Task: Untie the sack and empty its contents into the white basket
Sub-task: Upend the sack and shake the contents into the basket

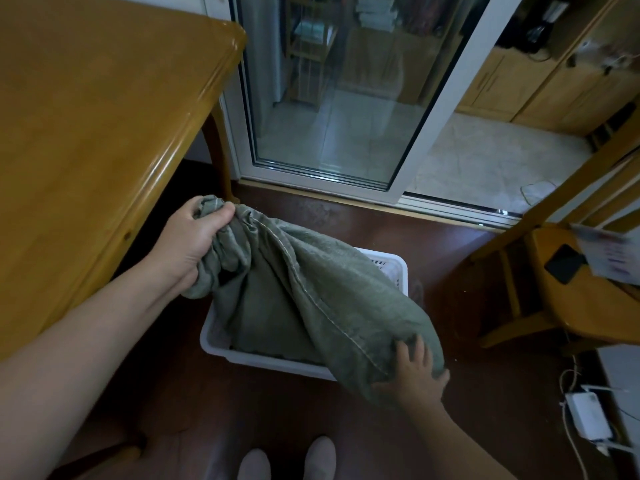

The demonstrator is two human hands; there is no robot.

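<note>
A grey-green woven sack hangs slanted over the white basket on the dark floor. My left hand is shut on one bunched end of the sack, raised at the upper left beside the table. My right hand grips the sack's other end, low at the basket's near right corner. The sack covers most of the basket; only its near rim and far right corner show. Whatever the sack held is hidden, and I cannot tell which end is the mouth.
A wooden table fills the left. A wooden chair with a phone and papers stands at right. A sliding glass door is ahead. A white box with cables lies at lower right. My feet are at the bottom.
</note>
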